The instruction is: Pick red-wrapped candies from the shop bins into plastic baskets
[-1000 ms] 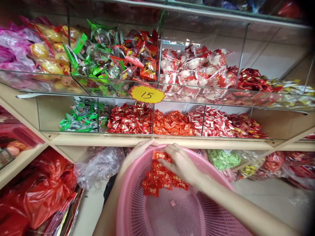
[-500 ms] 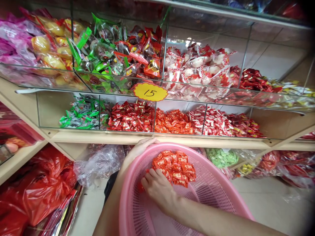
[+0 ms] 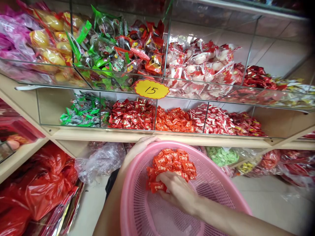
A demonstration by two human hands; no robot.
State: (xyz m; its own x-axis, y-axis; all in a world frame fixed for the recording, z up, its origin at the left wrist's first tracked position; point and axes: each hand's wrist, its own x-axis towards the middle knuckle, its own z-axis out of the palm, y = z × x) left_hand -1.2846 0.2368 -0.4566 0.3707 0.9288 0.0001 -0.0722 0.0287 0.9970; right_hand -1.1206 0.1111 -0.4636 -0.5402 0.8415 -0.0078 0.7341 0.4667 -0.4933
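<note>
A pink plastic basket (image 3: pixel 128 196) with perforated sides is tilted against the lower shelf edge. My left hand (image 3: pixel 144 144) grips its far left rim, fingers partly hidden behind it. Inside lies a heap of orange-red wrapped candies (image 3: pixel 172 160) with pale lettering. My right hand (image 3: pixel 176 186) reaches into the basket with its fingers curled over the near side of this heap. One candy (image 3: pixel 157 187) shows under the fingertips; the palm side is hidden.
Glass-fronted bins ahead hold wrapped sweets, among them matching orange candies (image 3: pixel 174 120) in the lower row. A yellow price tag (image 3: pixel 152 88) reads 15. Red plastic bags (image 3: pixel 49 183) lie at left, a clear bag (image 3: pixel 100 160) beneath the shelf.
My right hand has shifted right across the heap, uncovering candies on its left side. My left hand stays at the rim. The view has moved slightly.
</note>
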